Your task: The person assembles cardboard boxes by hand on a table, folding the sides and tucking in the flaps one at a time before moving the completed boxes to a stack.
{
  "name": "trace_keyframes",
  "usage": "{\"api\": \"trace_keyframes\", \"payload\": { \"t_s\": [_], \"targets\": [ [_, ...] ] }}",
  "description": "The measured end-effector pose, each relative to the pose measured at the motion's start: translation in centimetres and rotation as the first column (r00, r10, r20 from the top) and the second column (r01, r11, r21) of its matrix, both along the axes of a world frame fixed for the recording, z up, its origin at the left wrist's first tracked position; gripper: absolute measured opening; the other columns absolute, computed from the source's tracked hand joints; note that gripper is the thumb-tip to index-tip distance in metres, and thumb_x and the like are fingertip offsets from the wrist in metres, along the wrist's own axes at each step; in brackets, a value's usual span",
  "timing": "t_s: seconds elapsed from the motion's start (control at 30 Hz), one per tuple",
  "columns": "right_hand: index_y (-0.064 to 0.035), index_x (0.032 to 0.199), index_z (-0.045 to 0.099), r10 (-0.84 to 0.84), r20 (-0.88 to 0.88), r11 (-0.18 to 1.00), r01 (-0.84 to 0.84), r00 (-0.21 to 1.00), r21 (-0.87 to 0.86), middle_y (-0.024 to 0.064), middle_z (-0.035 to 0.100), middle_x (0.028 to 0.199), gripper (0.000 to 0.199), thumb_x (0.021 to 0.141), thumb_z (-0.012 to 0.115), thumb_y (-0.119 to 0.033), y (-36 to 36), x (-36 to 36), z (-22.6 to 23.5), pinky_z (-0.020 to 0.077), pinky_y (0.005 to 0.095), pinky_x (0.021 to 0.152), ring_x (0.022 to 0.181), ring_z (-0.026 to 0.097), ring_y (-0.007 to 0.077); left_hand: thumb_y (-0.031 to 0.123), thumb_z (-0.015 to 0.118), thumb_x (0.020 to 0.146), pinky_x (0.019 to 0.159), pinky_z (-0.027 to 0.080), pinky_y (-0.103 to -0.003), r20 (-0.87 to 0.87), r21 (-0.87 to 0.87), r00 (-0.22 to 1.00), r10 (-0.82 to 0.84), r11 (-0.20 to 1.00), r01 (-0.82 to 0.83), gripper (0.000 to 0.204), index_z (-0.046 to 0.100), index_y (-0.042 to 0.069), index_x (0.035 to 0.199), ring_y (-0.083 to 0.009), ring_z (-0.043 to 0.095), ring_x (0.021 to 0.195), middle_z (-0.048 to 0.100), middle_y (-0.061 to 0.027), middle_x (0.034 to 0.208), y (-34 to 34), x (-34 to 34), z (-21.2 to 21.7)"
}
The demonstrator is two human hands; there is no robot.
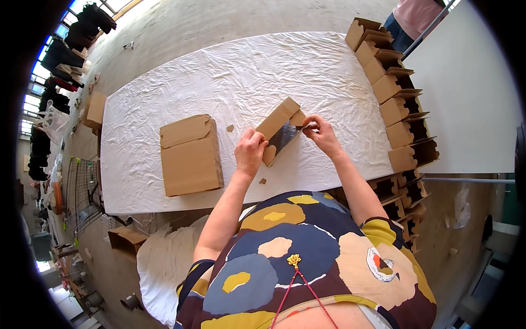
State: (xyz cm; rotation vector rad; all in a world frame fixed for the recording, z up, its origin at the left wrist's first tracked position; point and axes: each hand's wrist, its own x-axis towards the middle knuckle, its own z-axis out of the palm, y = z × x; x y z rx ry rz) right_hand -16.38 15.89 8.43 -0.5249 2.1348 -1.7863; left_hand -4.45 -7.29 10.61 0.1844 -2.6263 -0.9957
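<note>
A small brown cardboard box point(278, 117), partly folded up, stands tilted between my hands on the white cloth. Its inside looks dark grey. My left hand point(250, 152) is closed on the box's near left corner, fingers bent over the edge. At the opposite end, my right hand point(322, 135) pinches the far right corner by a flap. Left of my left hand lies a stack of flat, unfolded cardboard boxes point(189, 164). Two small cardboard scraps rest near the box, one scrap point(230, 128) beyond my left hand and another scrap point(263, 181) closer to me.
The table point(235, 71) wears a wrinkled white cloth. Along its right edge, folded open boxes point(395, 111) stand in a stacked row. A white board point(466, 104) rises behind them. A wire rack point(82, 192) is at the left, and a person point(413, 22) stands far right.
</note>
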Motion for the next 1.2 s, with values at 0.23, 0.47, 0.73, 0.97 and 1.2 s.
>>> {"api": "trace_keyframes", "payload": {
  "t_s": [0.23,0.47,0.73,0.97,1.2],
  "targets": [
    [-0.0016,0.097,0.066,0.04,0.024,0.993,-0.043,0.999,0.114,0.0052,0.065,0.09,0.011,0.088,0.072,-0.005,1.4,5.0,0.6,0.0527,0.0266,0.069,0.078,0.064,0.0112,0.016,0.065,0.093,0.086,0.047,-0.037,0.013,0.094,0.991,-0.135,0.987,0.134,0.014,0.072,0.004,0.098,-0.0277,0.058,0.1,0.064,-0.0078,0.104,-3.1,2.9,1.3],
    [-0.0019,0.097,0.066,0.011,-0.077,0.997,-0.005,0.997,0.077,0.0056,0.063,0.089,0.011,0.09,0.071,-0.009,1.5,6.9,1.5,0.0512,0.0263,0.067,0.074,0.061,0.0125,0.034,0.067,0.093,0.096,0.045,-0.035,0.055,0.426,0.935,-0.35,0.855,0.295,0.034,0.069,0.008,0.115,-0.0233,0.05,0.124,0.061,-0.0048,0.132,-3.8,6.3,1.9],
    [-0.0017,0.096,0.068,-0.073,-0.068,0.993,0.079,0.995,0.088,0.0066,0.064,0.078,0.028,0.094,0.07,-0.029,1.2,6.3,0.3,0.0472,0.0295,0.06,0.068,0.06,0.016,0.016,0.08,0.079,0.086,0.048,-0.032,0.115,0.408,0.967,-0.228,0.898,0.164,0.028,0.065,0.007,0.101,-0.0206,0.056,0.112,0.066,-0.0032,0.125,-2.5,6.3,1.8],
    [-0.0029,0.087,0.071,-0.174,-0.148,0.934,0.211,0.974,0.289,0.0073,0.066,0.071,0.031,0.088,0.075,-0.034,-0.5,5.9,1.3,0.0471,0.0324,0.058,0.061,0.061,0.019,0.007,0.081,0.076,0.075,0.05,-0.029,0.156,0.512,0.987,-0.048,0.858,-0.04,0.033,0.061,0.006,0.103,-0.015,0.059,0.099,0.065,-0.0029,0.109,-1.7,5.5,0.9],
    [-0.0058,0.096,0.068,-0.239,-0.322,0.813,0.37,0.916,0.449,0.0039,0.058,0.077,0.037,0.073,0.085,-0.028,-0.8,5.2,0.7,0.0455,0.0374,0.06,0.066,0.058,0.0213,0.008,0.082,0.076,0.075,0.052,-0.028,0.218,0.375,0.968,0.126,0.905,-0.202,0.066,0.052,0.009,0.135,-0.0166,0.058,0.105,0.053,-0.007,0.127,-1.4,4.7,-0.3]
  ]
}}
